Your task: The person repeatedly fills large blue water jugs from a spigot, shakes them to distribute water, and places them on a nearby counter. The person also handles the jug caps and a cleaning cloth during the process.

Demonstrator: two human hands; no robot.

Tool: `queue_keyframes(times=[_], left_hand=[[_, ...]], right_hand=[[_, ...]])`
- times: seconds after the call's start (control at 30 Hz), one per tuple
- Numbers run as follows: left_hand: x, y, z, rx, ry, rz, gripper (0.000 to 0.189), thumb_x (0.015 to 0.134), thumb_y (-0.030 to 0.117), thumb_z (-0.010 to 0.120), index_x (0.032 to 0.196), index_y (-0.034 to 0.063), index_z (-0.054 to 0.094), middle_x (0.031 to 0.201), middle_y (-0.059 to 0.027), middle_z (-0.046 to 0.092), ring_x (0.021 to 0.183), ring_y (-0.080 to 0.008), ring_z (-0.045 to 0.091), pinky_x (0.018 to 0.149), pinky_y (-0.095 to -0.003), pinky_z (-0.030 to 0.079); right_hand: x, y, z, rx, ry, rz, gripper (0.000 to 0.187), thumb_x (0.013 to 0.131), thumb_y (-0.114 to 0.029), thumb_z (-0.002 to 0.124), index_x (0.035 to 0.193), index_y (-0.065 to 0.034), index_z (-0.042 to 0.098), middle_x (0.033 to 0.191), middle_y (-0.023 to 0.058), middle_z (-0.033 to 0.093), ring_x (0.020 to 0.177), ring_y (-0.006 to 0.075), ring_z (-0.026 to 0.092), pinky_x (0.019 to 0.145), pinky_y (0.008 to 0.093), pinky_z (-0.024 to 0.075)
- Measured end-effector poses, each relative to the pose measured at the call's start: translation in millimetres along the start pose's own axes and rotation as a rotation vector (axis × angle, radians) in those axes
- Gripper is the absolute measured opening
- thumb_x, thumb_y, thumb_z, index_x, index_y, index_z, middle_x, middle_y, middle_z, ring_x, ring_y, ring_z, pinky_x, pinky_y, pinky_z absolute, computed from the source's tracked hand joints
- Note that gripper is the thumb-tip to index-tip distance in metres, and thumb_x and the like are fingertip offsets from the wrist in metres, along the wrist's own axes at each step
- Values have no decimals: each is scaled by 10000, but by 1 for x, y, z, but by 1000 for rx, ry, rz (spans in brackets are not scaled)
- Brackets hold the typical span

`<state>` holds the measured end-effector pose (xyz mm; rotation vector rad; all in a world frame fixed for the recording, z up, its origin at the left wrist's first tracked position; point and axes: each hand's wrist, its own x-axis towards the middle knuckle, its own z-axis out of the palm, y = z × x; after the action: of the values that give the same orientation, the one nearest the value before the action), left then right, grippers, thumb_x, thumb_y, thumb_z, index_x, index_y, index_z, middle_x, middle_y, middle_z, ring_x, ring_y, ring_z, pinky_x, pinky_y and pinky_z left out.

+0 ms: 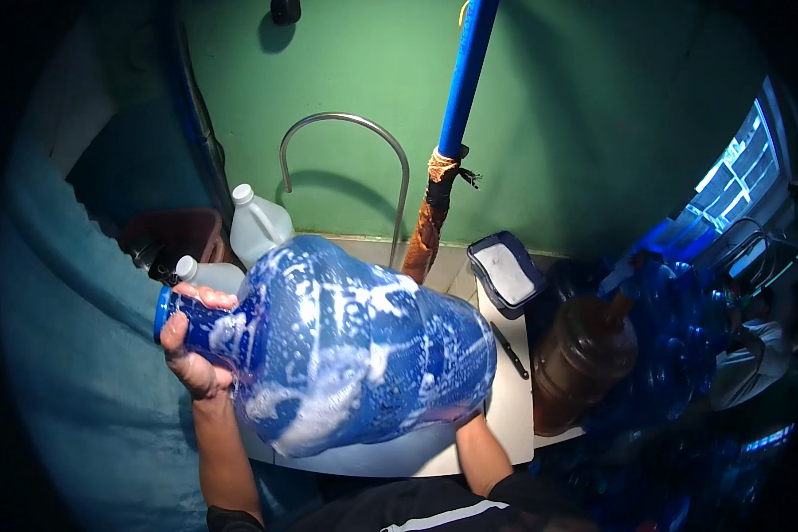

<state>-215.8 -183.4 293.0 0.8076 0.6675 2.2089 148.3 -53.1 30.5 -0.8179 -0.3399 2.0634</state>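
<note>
A large blue plastic water jug point(372, 352) lies on its side in the air before me, streaked with white soap suds. Around its neck, by the blue rim point(162, 315), my left hand point(196, 346) is wrapped, wet and foamy. My right hand point(467, 425) is under the jug's base end and mostly hidden by it; only the wrist and forearm show plainly. Beneath the jug is a white countertop point(509, 412). A black-handled knife point(509, 349) rests on the counter, right of the jug's base.
Behind the jug stand two translucent plastic jugs point(259, 226) and a curved metal spout point(346, 118). A blue pipe point(465, 80) rises by the green wall. To the right are a dark tub point(538, 292) with white contents, a brownish jug point(585, 359), several blue jugs point(671, 332) and a person point(751, 359).
</note>
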Motion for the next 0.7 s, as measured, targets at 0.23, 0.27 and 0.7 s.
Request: queue_keyframes(times=[0.23, 0.27, 0.7], left_hand=[[-1, 9, 22, 13, -4, -7, 259, 869, 255, 684, 1008, 64, 577, 869, -86, 623, 848, -230, 620, 867, -399, 520], [-3, 4, 25, 63, 124, -5, 245, 880, 241, 681, 1015, 63, 580, 873, -81, 629, 845, -223, 624, 859, -387, 523], [-40, -147, 66, 758, -125, -44, 491, 660, 136, 886, 1043, 29, 598, 884, -44, 668, 806, -152, 648, 794, -312, 542]], right_hand=[[-40, 17, 25, 21, -133, 313, 499, 1010, -443, 451, 1234, -40, 643, 1111, 172, 714, 889, 267, 712, 835, 409, 596], [-42, 13, 29, 47, -138, 370, 499, 1009, -445, 453, 1233, -42, 643, 1106, 172, 714, 893, 267, 712, 834, 412, 596], [47, 36, -4, -231, 165, -318, 503, 1019, -394, 498, 1356, -23, 543, 1231, 103, 646, 1068, 229, 650, 945, 369, 536]])
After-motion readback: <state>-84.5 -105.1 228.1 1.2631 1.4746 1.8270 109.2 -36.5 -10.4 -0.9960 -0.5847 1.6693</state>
